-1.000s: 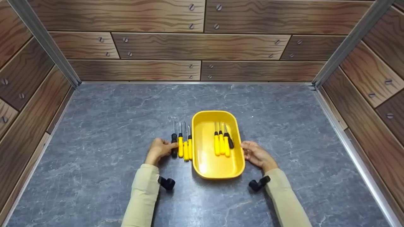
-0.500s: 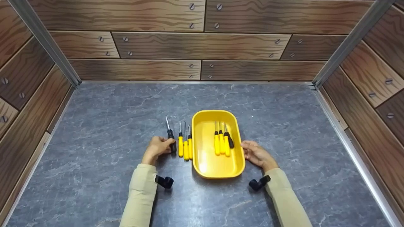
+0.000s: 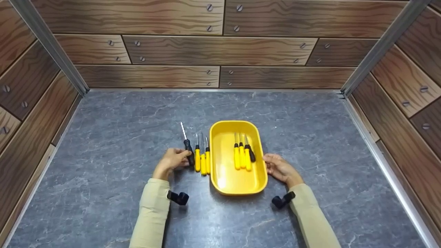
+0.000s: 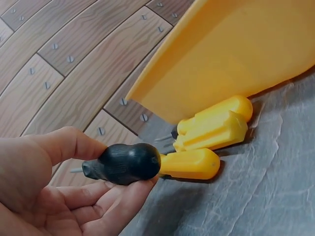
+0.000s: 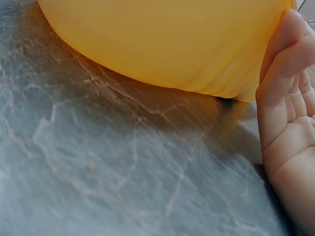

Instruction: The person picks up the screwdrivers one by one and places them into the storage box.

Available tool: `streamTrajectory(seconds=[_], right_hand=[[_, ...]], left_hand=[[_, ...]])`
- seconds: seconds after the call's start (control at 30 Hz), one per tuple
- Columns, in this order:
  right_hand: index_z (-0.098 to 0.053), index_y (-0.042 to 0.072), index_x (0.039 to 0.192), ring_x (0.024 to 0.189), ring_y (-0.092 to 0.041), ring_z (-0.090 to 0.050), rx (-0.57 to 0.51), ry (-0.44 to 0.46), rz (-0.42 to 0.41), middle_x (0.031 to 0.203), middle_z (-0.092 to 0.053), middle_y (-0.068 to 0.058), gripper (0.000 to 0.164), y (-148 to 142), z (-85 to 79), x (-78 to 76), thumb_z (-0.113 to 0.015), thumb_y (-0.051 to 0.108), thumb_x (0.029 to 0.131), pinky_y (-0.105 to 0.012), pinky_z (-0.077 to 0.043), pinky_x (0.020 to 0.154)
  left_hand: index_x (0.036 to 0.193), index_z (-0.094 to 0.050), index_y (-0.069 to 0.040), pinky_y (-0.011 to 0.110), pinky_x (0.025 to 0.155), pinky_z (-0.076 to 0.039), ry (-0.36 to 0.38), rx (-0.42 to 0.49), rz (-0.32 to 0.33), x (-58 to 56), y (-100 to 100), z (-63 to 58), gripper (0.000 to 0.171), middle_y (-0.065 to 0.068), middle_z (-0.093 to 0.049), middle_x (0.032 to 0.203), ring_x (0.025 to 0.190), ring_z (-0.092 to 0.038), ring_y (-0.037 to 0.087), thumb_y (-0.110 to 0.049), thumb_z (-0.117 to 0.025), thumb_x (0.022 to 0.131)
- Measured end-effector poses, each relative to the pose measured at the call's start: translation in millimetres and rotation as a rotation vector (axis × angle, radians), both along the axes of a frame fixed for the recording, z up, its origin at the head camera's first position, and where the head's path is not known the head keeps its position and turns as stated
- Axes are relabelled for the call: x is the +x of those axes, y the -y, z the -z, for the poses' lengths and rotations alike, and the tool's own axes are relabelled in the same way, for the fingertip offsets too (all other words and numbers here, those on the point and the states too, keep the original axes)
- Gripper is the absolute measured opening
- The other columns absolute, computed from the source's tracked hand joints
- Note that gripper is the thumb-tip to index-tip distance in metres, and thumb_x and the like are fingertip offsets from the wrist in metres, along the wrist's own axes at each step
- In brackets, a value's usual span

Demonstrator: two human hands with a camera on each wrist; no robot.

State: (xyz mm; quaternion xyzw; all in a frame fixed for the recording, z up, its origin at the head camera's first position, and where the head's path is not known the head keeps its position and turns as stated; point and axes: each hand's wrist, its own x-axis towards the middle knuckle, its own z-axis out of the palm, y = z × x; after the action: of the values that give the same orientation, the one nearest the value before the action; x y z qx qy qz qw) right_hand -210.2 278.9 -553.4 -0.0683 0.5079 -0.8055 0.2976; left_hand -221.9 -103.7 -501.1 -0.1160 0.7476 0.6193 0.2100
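Observation:
In the head view my left hand [image 3: 174,159] pinches the handle of a black screwdriver [image 3: 188,151] between thumb and fingers. Its shaft points away and slightly left. The left wrist view shows the black handle [image 4: 130,163] end-on, raised beside several yellow-handled screwdrivers [image 4: 192,163]. Those lie side by side on the table, against the left wall of a yellow tray [image 3: 220,184]. Inside the tray lie several more screwdrivers [image 3: 242,156], mostly yellow-handled, one black. My right hand [image 3: 280,168], fingers bent, holds the tray at its right rim; the right wrist view shows its fingertips at the tray's wall [image 5: 162,44].
The grey marbled tabletop [image 3: 131,131] stretches around the tray. Wood-patterned walls [image 3: 220,51] close it in at the back and both sides, with metal strips along the edges. A small black camera [image 3: 178,198] is strapped on each sleeved wrist.
My left hand has picked up the black screwdriver from the left end of the row, tilting its tip leftward and shifting it a little away from me. The right hand and tray stay put.

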Motion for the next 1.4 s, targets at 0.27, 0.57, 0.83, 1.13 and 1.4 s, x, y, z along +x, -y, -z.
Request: streamTrajectory(seconds=[0.27,0.57,0.83,1.13,1.4], right_hand=[[-0.065,0.014,0.08,0.053,0.0,-0.058,0.038,0.024,0.028,0.067,-0.066,0.007,0.031,1.5,-2.6,0.8,-0.043,0.008,0.101,-0.007,-0.045,0.048],[-0.067,0.015,0.082,0.054,0.0,-0.059,0.01,0.004,0.012,0.069,-0.068,0.007,0.032,0.2,-1.2,1.0,-0.042,0.009,0.101,-0.007,-0.045,0.048],[-0.066,0.015,0.08,0.054,0.0,-0.058,0.024,0.014,0.024,0.068,-0.067,0.008,0.032,0.4,-0.2,0.8,-0.043,0.009,0.101,-0.007,-0.045,0.048],[-0.066,0.016,0.08,0.055,0.0,-0.057,0.029,0.019,0.027,0.069,-0.067,0.008,0.029,1.6,-1.8,1.3,-0.046,0.01,0.1,-0.007,-0.043,0.048],[-0.066,0.015,0.081,0.053,0.001,-0.057,0.011,-0.001,0.003,0.067,-0.067,0.008,0.027,-0.4,-0.2,0.0,-0.047,0.012,0.1,-0.007,-0.041,0.047]], left_hand=[[0.126,-0.051,0.016,0.018,0.07,-0.061,0.008,0.092,0.015,0.5,0.6,-0.8,0.039,0.004,-0.062,0.086,0.067,-0.059,0.006,-0.009,-0.05,0.096],[0.123,-0.051,0.018,0.017,0.069,-0.06,-0.017,0.156,0.038,3.3,0.4,-8.2,0.037,0.002,-0.062,0.08,0.067,-0.061,0.007,-0.007,-0.048,0.095],[0.122,-0.053,0.016,0.017,0.07,-0.06,-0.025,0.121,0.057,4.4,-1.6,-13.3,0.037,0.003,-0.064,0.084,0.07,-0.061,0.007,-0.009,-0.05,0.095],[0.121,-0.053,0.016,0.018,0.072,-0.061,-0.038,0.148,0.071,3.8,-4.2,-16.8,0.037,0.005,-0.066,0.085,0.07,-0.064,0.007,-0.009,-0.051,0.094],[0.119,-0.053,0.018,0.016,0.069,-0.061,-0.027,0.168,0.052,2.2,-8.5,-21.8,0.036,0.002,-0.063,0.077,0.064,-0.063,0.006,-0.007,-0.053,0.093]])
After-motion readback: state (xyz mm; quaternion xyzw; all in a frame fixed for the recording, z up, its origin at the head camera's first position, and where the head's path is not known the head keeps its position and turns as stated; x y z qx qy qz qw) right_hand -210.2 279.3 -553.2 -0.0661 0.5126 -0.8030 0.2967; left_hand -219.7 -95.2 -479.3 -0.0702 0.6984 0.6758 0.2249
